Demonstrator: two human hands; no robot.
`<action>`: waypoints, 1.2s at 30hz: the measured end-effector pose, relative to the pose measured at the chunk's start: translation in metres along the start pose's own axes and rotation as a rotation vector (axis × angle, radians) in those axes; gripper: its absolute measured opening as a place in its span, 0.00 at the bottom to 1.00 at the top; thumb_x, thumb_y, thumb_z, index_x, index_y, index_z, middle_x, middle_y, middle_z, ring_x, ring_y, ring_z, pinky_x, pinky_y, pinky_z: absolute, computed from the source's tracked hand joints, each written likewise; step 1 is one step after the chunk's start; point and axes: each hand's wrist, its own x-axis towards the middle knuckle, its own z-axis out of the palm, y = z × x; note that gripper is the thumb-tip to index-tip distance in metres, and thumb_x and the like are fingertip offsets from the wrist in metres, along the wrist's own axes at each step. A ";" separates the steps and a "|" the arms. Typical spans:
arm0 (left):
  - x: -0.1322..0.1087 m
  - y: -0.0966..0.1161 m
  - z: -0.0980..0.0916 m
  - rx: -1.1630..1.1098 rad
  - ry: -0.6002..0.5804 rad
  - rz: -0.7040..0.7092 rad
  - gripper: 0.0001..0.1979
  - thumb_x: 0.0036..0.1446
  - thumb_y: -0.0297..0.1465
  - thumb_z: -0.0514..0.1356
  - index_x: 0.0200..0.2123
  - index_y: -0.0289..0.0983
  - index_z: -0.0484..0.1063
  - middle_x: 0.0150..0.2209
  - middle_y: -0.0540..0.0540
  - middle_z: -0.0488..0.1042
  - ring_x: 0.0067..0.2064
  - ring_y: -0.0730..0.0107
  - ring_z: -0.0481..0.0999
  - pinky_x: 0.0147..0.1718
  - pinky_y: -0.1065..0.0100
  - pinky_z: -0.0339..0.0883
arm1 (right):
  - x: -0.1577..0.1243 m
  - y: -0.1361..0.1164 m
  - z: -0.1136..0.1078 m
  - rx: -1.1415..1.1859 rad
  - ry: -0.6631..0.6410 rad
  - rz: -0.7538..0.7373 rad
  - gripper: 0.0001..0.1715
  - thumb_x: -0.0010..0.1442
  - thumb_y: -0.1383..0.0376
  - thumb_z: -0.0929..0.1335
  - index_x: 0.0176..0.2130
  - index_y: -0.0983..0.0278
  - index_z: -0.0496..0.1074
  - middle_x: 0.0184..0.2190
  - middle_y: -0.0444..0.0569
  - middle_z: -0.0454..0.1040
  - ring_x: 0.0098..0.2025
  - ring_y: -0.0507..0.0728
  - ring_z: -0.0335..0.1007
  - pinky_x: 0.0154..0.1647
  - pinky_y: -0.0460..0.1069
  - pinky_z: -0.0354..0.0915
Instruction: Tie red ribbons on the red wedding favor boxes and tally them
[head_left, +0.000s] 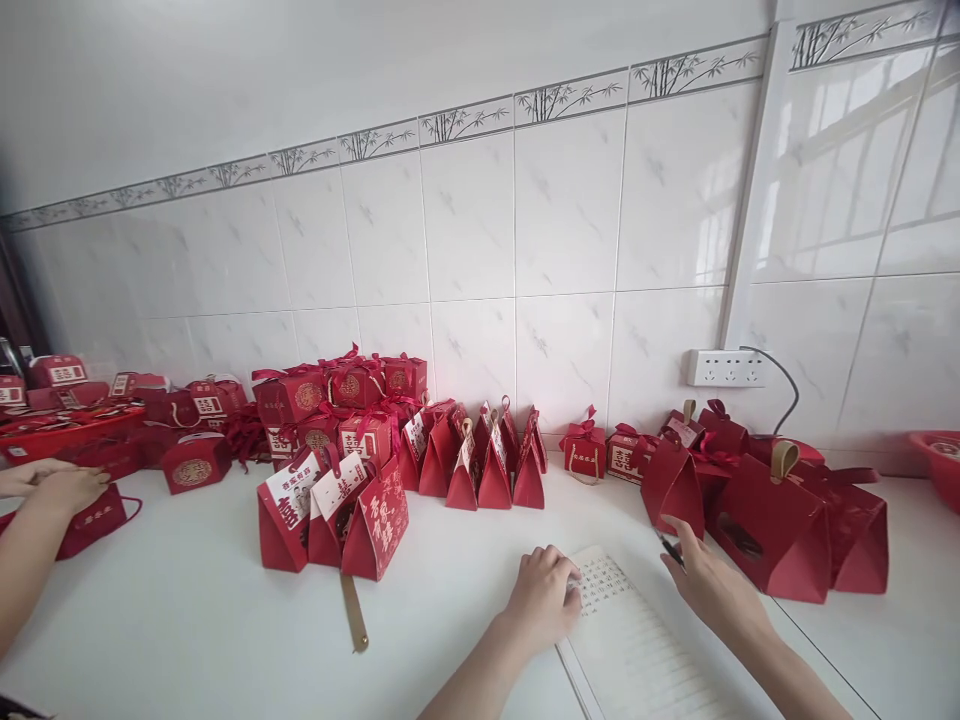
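A: Nearest items, bottom of the frame?
B: Left hand (544, 597), lower centre: fingers curled, resting on the upper left edge of an open notebook (637, 645). Cannot tell whether it pinches the page. Notebook lies on the white tabletop (187, 625), running down to the bottom edge; handwriting near its top, ruled lines below.
A: Right hand (694, 565)?
B: Lower right. Closed on a dark pen (670, 550), held near the fingertips, above and to the right of the notebook.
A: Next outward?
B: A gold strip (352, 615) lies flat, left of the left hand. Just behind it, three peaked red boxes (325, 535) stand together, two with white printed flaps. Right of frame: larger peaked red boxes (795, 530), upright, near the right hand.
A: Left edge?
B: A co-worker's hands (82, 492), both on a red bag (94, 527) with a cord handle. Grip details unclear.
A: Farther back?
B: Centre: a row of peaked boxes (463, 490). To its left, stacked ribboned boxes (360, 385). At the far right edge, a red basin (937, 470), partly cut off.
A: Backmost?
B: Tiled wall (562, 220) with a bamboo-pattern border. At mid-right, a white power strip (720, 368) with a black cable (789, 385) running down.
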 end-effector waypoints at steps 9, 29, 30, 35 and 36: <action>0.006 -0.003 -0.029 0.035 0.434 0.285 0.11 0.51 0.20 0.52 0.35 0.37 0.69 0.37 0.45 0.72 0.42 0.64 0.70 0.44 0.60 0.65 | -0.001 -0.001 0.001 -0.114 -0.045 -0.069 0.18 0.60 0.64 0.56 0.44 0.70 0.68 0.44 0.59 0.70 0.46 0.64 0.68 0.40 0.53 0.65; -0.048 -0.092 -0.150 -0.048 1.360 -0.662 0.13 0.47 0.36 0.60 0.37 0.37 0.68 0.44 0.40 0.72 0.52 0.51 0.65 0.51 0.46 0.53 | -0.014 -0.025 0.010 0.079 0.002 -0.472 0.15 0.59 0.68 0.57 0.30 0.66 0.71 0.32 0.54 0.72 0.37 0.60 0.69 0.36 0.53 0.66; -0.048 -0.093 -0.151 -0.068 1.350 -0.646 0.09 0.49 0.35 0.58 0.33 0.37 0.68 0.40 0.41 0.73 0.49 0.52 0.69 0.49 0.48 0.56 | -0.014 -0.025 0.010 0.080 0.004 -0.481 0.15 0.59 0.68 0.57 0.30 0.66 0.71 0.32 0.54 0.72 0.36 0.60 0.69 0.36 0.53 0.66; -0.045 -0.081 -0.150 -0.151 1.283 -0.497 0.08 0.49 0.36 0.58 0.27 0.36 0.71 0.28 0.44 0.75 0.35 0.58 0.74 0.41 0.55 0.64 | -0.015 -0.026 0.011 0.096 0.023 -0.494 0.15 0.60 0.68 0.58 0.30 0.65 0.71 0.32 0.54 0.72 0.36 0.60 0.69 0.35 0.53 0.66; -0.043 -0.074 -0.148 -0.162 1.269 -0.456 0.10 0.49 0.37 0.58 0.28 0.36 0.72 0.29 0.44 0.76 0.35 0.59 0.74 0.40 0.57 0.65 | -0.016 -0.027 0.011 0.101 0.026 -0.502 0.15 0.60 0.68 0.58 0.30 0.65 0.71 0.32 0.53 0.72 0.36 0.60 0.69 0.35 0.53 0.66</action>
